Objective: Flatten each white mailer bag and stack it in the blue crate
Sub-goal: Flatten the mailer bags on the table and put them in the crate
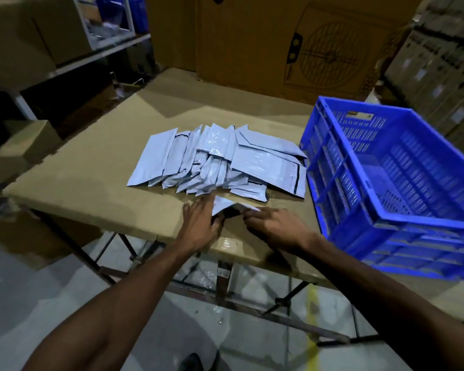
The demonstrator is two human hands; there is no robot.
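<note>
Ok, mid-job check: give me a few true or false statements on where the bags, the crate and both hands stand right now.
1. The blue plastic crate sits to the right of the pile of white plastic mailer bags. True.
2. The crate already holds a stack of bags. False: no bag shows inside it.
3. Both hands are on one white mailer bag at the near edge of the pile. True: the left hand and right hand each touch it.
4. The pile lies on bare floor. False: it lies on a brown cardboard-covered table.
5. The right hand is reaching into the crate. False: it is at the bag, left of the crate.
</note>
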